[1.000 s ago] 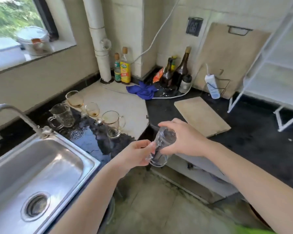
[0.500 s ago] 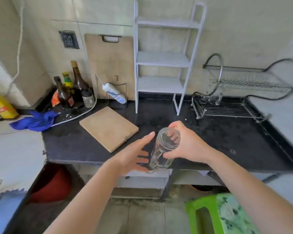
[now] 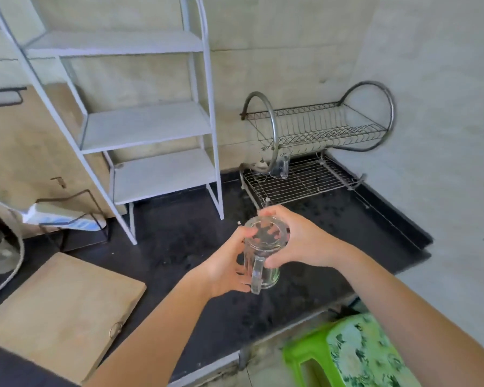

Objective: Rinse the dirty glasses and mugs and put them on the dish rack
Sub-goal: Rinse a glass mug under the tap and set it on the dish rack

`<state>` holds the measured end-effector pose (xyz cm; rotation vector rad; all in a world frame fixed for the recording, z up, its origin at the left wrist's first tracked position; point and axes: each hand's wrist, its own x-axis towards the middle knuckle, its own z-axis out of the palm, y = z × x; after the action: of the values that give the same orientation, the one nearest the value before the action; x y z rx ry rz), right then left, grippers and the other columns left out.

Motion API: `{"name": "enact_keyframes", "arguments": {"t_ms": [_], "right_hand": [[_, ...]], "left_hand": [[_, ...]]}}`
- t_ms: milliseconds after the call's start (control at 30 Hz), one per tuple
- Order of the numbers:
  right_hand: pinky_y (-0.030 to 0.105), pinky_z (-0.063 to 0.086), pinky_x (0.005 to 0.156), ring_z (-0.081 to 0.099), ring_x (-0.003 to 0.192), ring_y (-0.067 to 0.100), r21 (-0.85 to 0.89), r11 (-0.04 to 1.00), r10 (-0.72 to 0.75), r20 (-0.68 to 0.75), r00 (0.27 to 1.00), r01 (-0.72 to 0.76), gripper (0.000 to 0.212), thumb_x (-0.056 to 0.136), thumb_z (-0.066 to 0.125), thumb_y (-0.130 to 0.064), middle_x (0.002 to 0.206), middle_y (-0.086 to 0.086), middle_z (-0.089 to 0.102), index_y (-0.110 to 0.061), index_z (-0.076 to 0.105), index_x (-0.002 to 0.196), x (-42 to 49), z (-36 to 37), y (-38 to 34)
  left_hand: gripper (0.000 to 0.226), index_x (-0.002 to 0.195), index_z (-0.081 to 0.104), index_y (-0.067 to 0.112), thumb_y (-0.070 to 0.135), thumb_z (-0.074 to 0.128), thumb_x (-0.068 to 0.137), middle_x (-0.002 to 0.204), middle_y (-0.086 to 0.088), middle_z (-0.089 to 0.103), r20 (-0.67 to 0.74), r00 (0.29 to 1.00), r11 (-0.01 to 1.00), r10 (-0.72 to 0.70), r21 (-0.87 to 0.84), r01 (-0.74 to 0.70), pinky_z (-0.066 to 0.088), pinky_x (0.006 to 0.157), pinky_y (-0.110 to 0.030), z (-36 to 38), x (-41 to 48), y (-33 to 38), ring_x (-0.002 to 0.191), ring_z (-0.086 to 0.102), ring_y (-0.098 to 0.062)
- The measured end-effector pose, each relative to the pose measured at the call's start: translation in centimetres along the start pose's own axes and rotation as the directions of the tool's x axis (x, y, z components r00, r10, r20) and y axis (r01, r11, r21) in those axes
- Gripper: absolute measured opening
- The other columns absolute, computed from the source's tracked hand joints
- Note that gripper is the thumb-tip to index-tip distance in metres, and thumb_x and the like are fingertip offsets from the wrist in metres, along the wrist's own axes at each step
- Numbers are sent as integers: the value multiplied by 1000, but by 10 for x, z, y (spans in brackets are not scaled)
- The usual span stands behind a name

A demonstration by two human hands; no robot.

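Note:
A clear glass mug point(image 3: 264, 252) with a handle hangs upside down above the black counter, its base facing up. My right hand point(image 3: 305, 241) grips its upper end. My left hand point(image 3: 225, 268) holds its left side near the handle. The two-tier metal dish rack point(image 3: 313, 174) stands at the back right against the wall, beyond the mug. One small clear glass point(image 3: 281, 166) lies on the rack's lower tier at its left end.
A white three-shelf stand point(image 3: 148, 127) stands left of the rack. A wooden cutting board point(image 3: 59, 314) lies on the counter at front left, another leans on the wall behind. A green stool point(image 3: 352, 356) sits on the floor at lower right.
The view has swung right from the sink to the dish rack. The mug has travelled with my hands, and my left hand, briefly off it, holds it again.

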<state>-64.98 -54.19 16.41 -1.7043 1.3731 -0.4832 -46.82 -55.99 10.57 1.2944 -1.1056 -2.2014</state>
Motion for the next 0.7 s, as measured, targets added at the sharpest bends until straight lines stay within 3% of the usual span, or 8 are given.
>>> {"name": "enact_keyframes", "arguments": {"t_ms": [67, 133, 200, 300, 400, 500, 600, 700], "right_hand": [[23, 48, 81, 56, 102, 8, -10, 996, 88, -232, 969, -93, 71, 66, 84, -21, 118, -14, 52, -28, 45, 125, 9, -3, 16], [24, 47, 75, 58, 89, 10, 53, 982, 187, -448, 875, -183, 41, 74, 77, -24, 106, -10, 57, -21, 57, 110, 13, -1, 31], [26, 49, 74, 61, 80, 8, 96, 969, 247, -447, 860, -229, 16, 83, 67, -30, 92, -9, 66, -20, 66, 95, 18, 1, 45], [23, 52, 70, 63, 73, 5, 92, 965, 261, -320, 911, -244, 23, 93, 55, -38, 88, -8, 69, -20, 67, 87, 30, 4, 56], [13, 44, 51, 62, 63, 8, 132, 956, 292, -349, 891, -261, 26, 98, 48, -29, 85, 3, 66, -14, 59, 80, 43, -6, 70], [26, 53, 55, 64, 60, 10, 143, 944, 331, -396, 857, -299, 28, 99, 46, -28, 83, 6, 68, -11, 60, 82, 52, -29, 87], [20, 52, 56, 62, 57, 8, 114, 941, 338, -414, 845, -320, 30, 99, 46, -27, 72, -1, 66, -12, 61, 78, 65, -61, 103], [10, 46, 50, 57, 50, 6, 121, 926, 375, -394, 839, -357, 33, 100, 45, -25, 64, -2, 62, -7, 61, 78, 85, -90, 122]], "left_hand": [[80, 124, 57, 21, 71, 62, 62, 118, -20, 62, -51, 998, 999, -31, -31, 30, 52, 90, -44, 0, 26, 12, 96, 67, -36], [64, 120, 55, 21, 68, 53, 77, 110, -15, 62, -93, 995, 998, -24, -60, 18, 48, 65, -31, 4, 49, 20, 78, 64, -27], [47, 110, 58, 24, 61, 48, 84, 99, -8, 64, -127, 992, 996, -16, -83, 6, 44, 56, -27, 10, 72, 26, 74, 61, -21], [74, 119, 59, 24, 73, 61, 64, 117, -5, 64, -141, 990, 996, 10, -89, -22, 47, 70, -32, 21, 106, 32, 94, 63, -23], [93, 126, 56, 25, 77, 67, 50, 127, -7, 62, -129, 992, 994, 16, -103, -29, 51, 83, -39, 31, 137, 37, 103, 64, -23], [98, 129, 52, 29, 83, 65, 48, 125, -6, 64, -28, 999, 997, -29, -67, 27, 37, 103, -46, 44, 154, 51, 116, 58, -26], [75, 127, 45, 36, 81, 54, 68, 140, 0, 50, -54, 999, 998, -5, 59, 8, 30, 103, -48, 50, 174, 70, 132, 42, -26], [74, 142, 41, 25, 68, 48, 83, 147, 2, 42, -290, 936, 942, 197, 322, -98, 32, 111, -43, 40, 203, 82, 133, 41, -21]]}}
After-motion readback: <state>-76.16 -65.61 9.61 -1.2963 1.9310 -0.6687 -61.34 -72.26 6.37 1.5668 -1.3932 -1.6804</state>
